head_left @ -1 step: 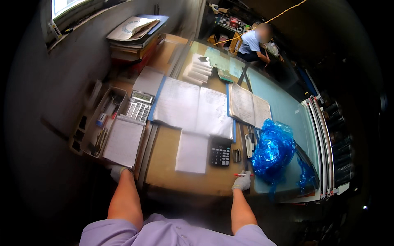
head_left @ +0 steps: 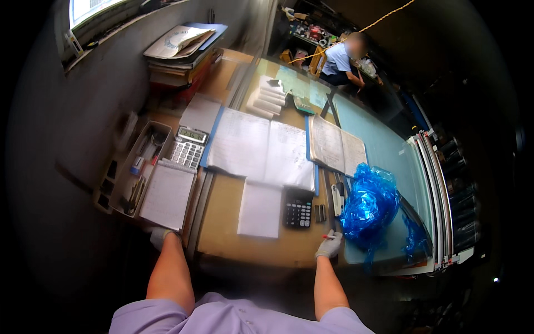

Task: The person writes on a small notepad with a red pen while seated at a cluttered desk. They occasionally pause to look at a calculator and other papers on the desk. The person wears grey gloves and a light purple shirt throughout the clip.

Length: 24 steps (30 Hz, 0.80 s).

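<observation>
My right hand (head_left: 329, 246), in a pale glove, is at the table's near edge with its fingers closed on a red pen (head_left: 328, 237). My left hand (head_left: 159, 238), also gloved, is at the near left edge, just below a small notepad (head_left: 168, 199); its fingers are hidden. Between my hands lie a blank white sheet (head_left: 260, 209) and a black calculator (head_left: 298, 210). Beyond them a large ledger (head_left: 258, 146) lies open on a blue cover. A stapler (head_left: 337, 199) and small staple strips (head_left: 320, 212) are ahead of my right hand.
Crumpled blue plastic film (head_left: 371, 203) lies right of my right hand, on glass (head_left: 361, 119). At left are a tray of stationery (head_left: 142, 167) and a silver calculator (head_left: 188, 147). Another open book (head_left: 336, 143) lies farther right. A person (head_left: 339, 61) sits at the back.
The red pen has turned in my right hand and shows a shorter length. My left hand stays in nearly the same place.
</observation>
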Available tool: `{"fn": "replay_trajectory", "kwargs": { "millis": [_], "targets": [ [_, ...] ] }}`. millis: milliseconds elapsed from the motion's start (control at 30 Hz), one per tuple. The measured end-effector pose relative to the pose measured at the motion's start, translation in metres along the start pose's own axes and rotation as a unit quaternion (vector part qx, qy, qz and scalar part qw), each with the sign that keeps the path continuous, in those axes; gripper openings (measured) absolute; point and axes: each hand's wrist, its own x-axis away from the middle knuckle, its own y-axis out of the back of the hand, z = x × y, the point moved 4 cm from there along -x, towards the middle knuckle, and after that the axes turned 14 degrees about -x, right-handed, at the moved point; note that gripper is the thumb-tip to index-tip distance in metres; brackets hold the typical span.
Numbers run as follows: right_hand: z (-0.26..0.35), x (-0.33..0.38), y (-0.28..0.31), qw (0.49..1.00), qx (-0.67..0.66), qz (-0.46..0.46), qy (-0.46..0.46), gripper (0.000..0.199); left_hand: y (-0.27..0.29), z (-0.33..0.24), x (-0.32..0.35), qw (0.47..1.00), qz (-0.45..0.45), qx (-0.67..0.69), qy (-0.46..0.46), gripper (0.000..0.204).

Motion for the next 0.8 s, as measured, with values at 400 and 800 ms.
{"fn": "replay_trajectory", "kwargs": {
  "millis": [400,800],
  "targets": [
    [0.434,-0.017,0.004,0.546,-0.743,0.361,0.138,0.057,0.006,-0.001,-0.005,1.0,-0.015,-0.007,-0.005,0.075],
    [0.454,0.012,0.005,0.543,-0.737,0.367,0.167,0.057,0.004,0.007,-0.016,1.0,-0.023,-0.019,0.003,0.076]
  ]
}}
